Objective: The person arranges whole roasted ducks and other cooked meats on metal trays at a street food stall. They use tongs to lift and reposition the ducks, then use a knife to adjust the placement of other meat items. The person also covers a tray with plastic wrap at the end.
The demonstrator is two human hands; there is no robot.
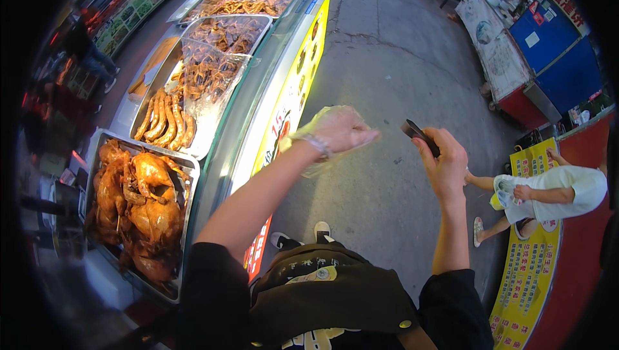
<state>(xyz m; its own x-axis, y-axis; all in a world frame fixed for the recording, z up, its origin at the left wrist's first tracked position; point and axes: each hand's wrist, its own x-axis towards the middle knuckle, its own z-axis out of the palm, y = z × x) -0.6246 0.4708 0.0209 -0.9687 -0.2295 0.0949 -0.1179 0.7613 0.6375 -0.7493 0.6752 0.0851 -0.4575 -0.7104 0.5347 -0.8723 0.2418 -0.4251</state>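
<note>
My left hand (338,130), in a loose clear plastic glove, is held over the pavement just right of the lit food counter. It is motion-blurred with its fingers curled in; whether anything is inside cannot be seen. My right hand (446,161) is bare and grips a small dark, flat tool (413,130) whose end points toward the left hand. My grip covers the rest of the tool, so its exact kind is unclear. Left of my hands, on the counter, a metal tray (192,176) holds several whole roasted birds (154,210).
Behind that tray, another metal tray (205,144) contains cooked necks (167,120) and smaller pieces under clear film. A glass edge (232,91) runs along the counter (285,103). At right a person in white (561,193) stands beside a yellow sign (527,263). A blue stall panel (551,40) is farther back.
</note>
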